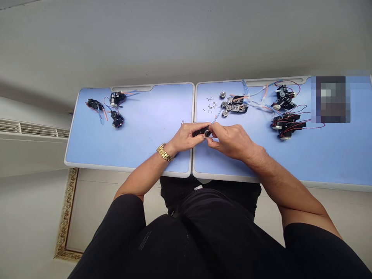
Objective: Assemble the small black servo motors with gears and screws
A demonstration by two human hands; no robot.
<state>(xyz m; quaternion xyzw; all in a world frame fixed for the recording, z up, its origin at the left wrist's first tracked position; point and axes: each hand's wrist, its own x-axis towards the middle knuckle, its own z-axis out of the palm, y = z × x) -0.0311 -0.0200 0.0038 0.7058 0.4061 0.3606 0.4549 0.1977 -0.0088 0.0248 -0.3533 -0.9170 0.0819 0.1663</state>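
Over the gap between two blue tables, my left hand (187, 136) is closed around a small black part (201, 131), with a gold watch (165, 152) on that wrist. My right hand (231, 140) meets it from the right, fingers pinched at the part's round metallic end (207, 133). A thin blue tube (216, 116) rises beside the right fingertips. Whether the right fingers grip the part itself or something thin at it is too small to tell.
Black units with wires (117, 99) lie on the left table (151, 135). Beyond my right hand are small screws (213, 105), round metal pieces (223, 95), open mechanisms (240, 104) and tubes. More black wired assemblies (286, 126) lie farther right, beside a blurred patch.
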